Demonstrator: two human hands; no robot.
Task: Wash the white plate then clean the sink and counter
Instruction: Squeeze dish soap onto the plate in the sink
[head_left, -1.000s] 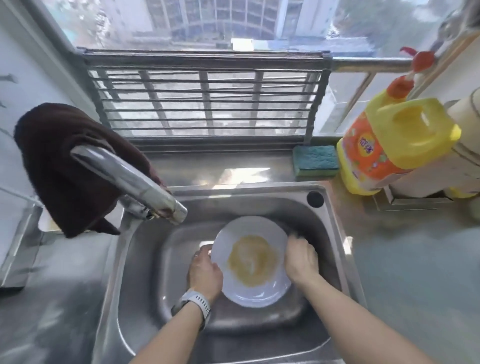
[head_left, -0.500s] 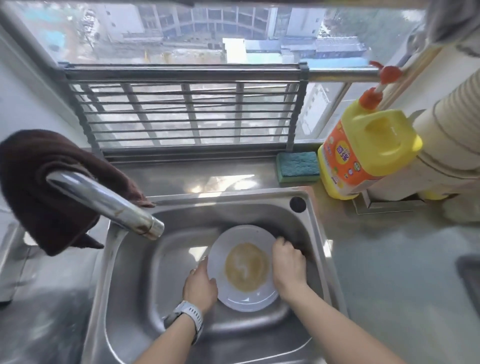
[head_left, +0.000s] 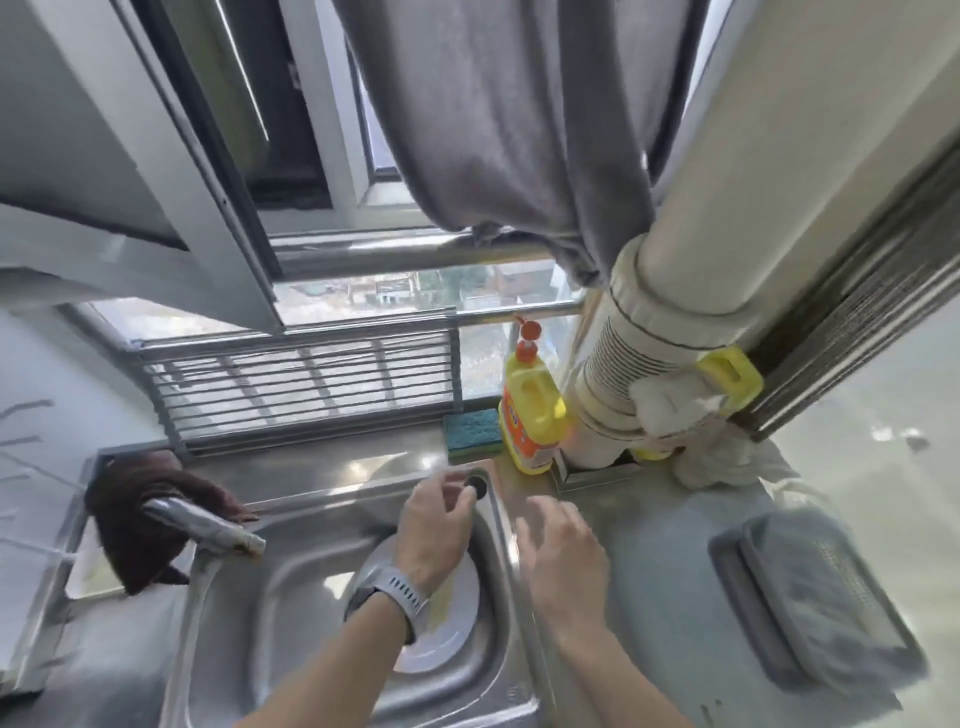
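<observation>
The white plate (head_left: 457, 613) lies flat in the steel sink (head_left: 291, 597), partly hidden under my left forearm; a yellowish smear shows on it. My left hand (head_left: 434, 525) is raised above the sink's far right corner, fingers loosely curled, holding nothing. My right hand (head_left: 563, 561) hovers over the sink's right rim and the counter (head_left: 665, 597), fingers spread and empty. A green sponge (head_left: 471, 427) lies behind the sink, with a yellow detergent bottle (head_left: 532, 415) beside it.
The faucet (head_left: 208, 525) juts over the sink's left side, a dark brown cloth (head_left: 140, 499) draped behind it. A grey tray (head_left: 815, 592) sits on the counter at right. A white pipe (head_left: 639, 374) and pale rags (head_left: 717, 452) stand behind; grey fabric hangs overhead.
Both hands have let go of the plate and risen toward the back right. The view has tilted up and pulled back, showing the window frame and hanging fabric.
</observation>
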